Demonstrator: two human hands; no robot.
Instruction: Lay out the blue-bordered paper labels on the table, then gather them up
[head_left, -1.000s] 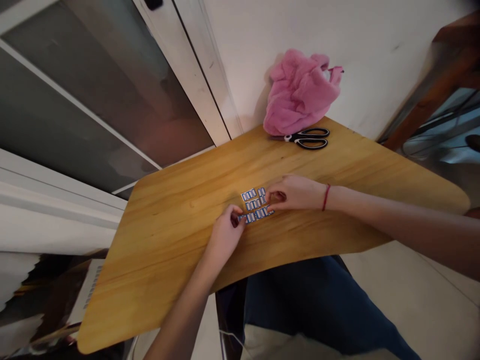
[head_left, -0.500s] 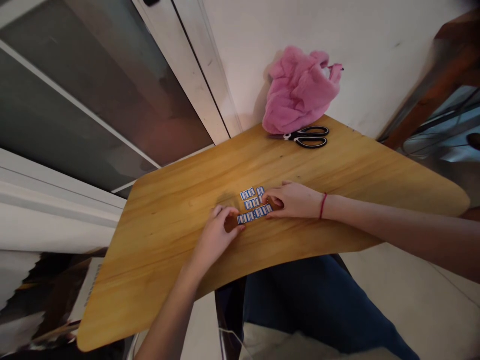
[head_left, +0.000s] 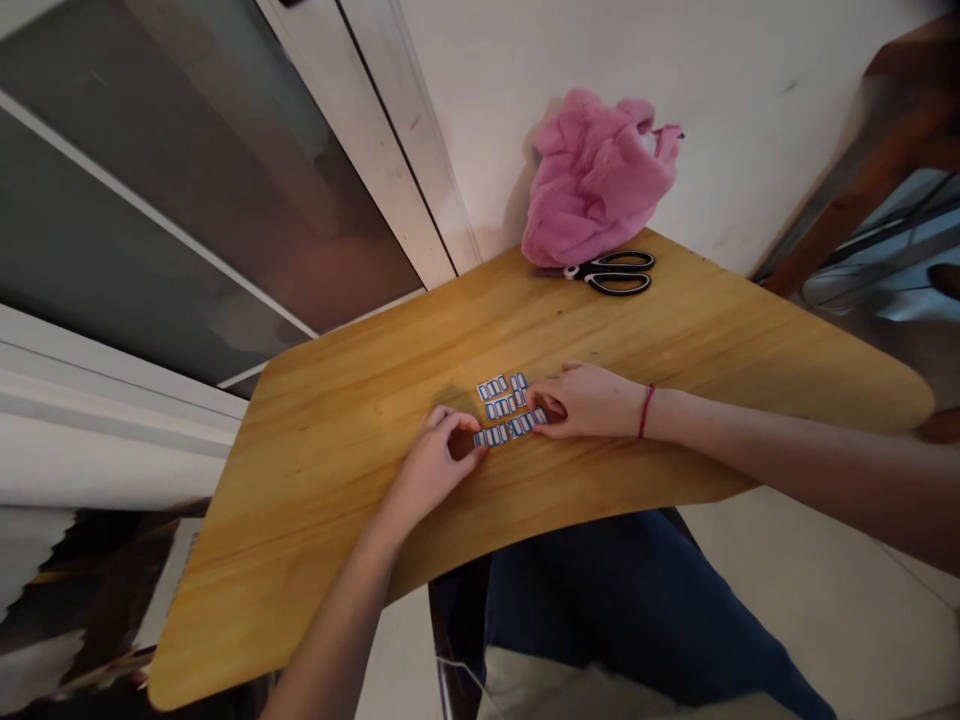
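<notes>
My left hand has its thumb and fingers closed about the left end of a small white paper strip with blue-edged boxes. A similar strip lies to its right, and its right end sits between the thumb and fingers of my right hand. A narrow gap parts the two strips. Just beyond them lie more blue-edged paper pieces, one partly behind my right fingers. Any print on the pieces is too small to read.
The pieces rest on a wooden table. Towards the back, black-handled scissors lie beside a pink fluffy bundle against the wall. A glass-panelled door frame borders the table's far left edge.
A small gap has opened between the two front strips, which met end to end before. Both hands keep nearly the same place, and the view has shifted slightly.
</notes>
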